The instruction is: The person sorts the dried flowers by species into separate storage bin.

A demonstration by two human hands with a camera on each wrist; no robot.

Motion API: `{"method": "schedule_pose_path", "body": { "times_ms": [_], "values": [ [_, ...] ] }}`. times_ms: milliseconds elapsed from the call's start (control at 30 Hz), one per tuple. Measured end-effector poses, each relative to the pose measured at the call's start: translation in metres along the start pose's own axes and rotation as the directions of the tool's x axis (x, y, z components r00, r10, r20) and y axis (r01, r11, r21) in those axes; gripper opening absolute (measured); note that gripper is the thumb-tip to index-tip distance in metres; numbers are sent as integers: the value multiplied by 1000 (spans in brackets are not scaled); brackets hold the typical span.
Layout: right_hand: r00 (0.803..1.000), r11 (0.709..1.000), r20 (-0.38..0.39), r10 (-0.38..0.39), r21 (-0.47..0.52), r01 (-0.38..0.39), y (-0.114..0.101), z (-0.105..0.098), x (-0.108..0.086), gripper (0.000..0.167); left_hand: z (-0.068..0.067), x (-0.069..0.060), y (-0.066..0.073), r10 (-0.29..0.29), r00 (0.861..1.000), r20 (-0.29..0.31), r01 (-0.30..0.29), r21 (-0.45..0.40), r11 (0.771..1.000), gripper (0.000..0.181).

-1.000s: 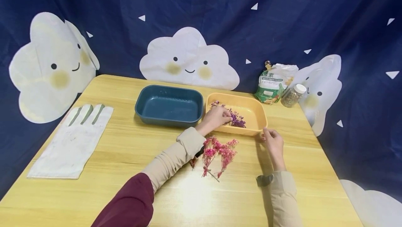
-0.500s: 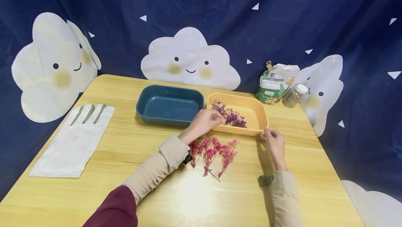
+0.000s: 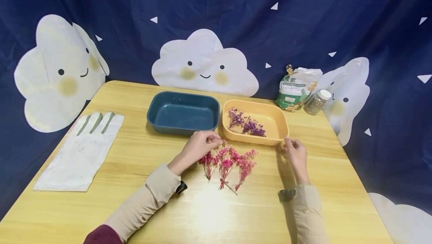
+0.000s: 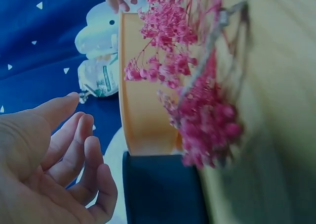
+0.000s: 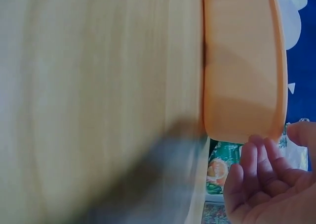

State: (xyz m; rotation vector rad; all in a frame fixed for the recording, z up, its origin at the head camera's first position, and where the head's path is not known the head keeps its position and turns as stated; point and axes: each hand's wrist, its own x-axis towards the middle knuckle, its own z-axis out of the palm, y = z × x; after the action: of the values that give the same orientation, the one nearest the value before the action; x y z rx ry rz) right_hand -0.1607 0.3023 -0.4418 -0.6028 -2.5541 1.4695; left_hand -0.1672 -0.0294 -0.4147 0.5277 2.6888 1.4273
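Just above and left of the pink dried flowers (image 3: 226, 162) on the table is my left hand (image 3: 196, 147); the left wrist view shows this hand (image 4: 59, 172) with bent, relaxed fingers and nothing in them, beside the pink blossoms (image 4: 165, 26). Purple dried flowers (image 3: 254, 127) lie in the left part of the yellow tray (image 3: 253, 139). At that tray's front right corner is my right hand (image 3: 297, 159). In the right wrist view, the fingertips of this hand (image 5: 276, 187) meet the end of the tray (image 5: 242, 66), thumb apart.
A dark blue tray (image 3: 183, 116) stands left of the yellow one. White gloves (image 3: 75, 157) lie at the left of the table. A green-and-white bag (image 3: 293, 91) and a lidded jar (image 3: 316, 103) are at the back right, before a dark blue curtain.
My left hand has left the purple flowers and moved left and toward me, out of the yellow tray to the pink flowers. The right hand has stayed at the tray's corner.
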Motion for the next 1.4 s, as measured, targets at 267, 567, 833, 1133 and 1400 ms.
{"method": "schedule_pose_path", "body": {
  "times_ms": [267, 567, 833, 1133, 1400],
  "values": [
    [999, 998, 17, -44, -41, 45, -4, -4, -12, 52, -19, -21, -17, -24, 996, -84, 22, -24, 999, 21],
    [993, 989, 65, -102, -98, 108, -13, 2, -31, 44, -53, -28, -41, -45, 973, -228, 51, 22, 998, 21],
    [976, 970, 168, -138, -175, 168, -8, 14, -49, 39, -98, -22, -69, 30, 919, -393, 15, 110, 994, 23],
    [942, 952, 277, -189, -182, 244, -4, 23, -74, 34, -128, -19, -98, -114, 890, -443, 151, 51, 987, 39],
    [918, 941, 342, -202, -190, 278, -1, 30, -93, 26, -137, -22, -114, -187, 892, -411, 218, 30, 976, 45]
  ]
}}
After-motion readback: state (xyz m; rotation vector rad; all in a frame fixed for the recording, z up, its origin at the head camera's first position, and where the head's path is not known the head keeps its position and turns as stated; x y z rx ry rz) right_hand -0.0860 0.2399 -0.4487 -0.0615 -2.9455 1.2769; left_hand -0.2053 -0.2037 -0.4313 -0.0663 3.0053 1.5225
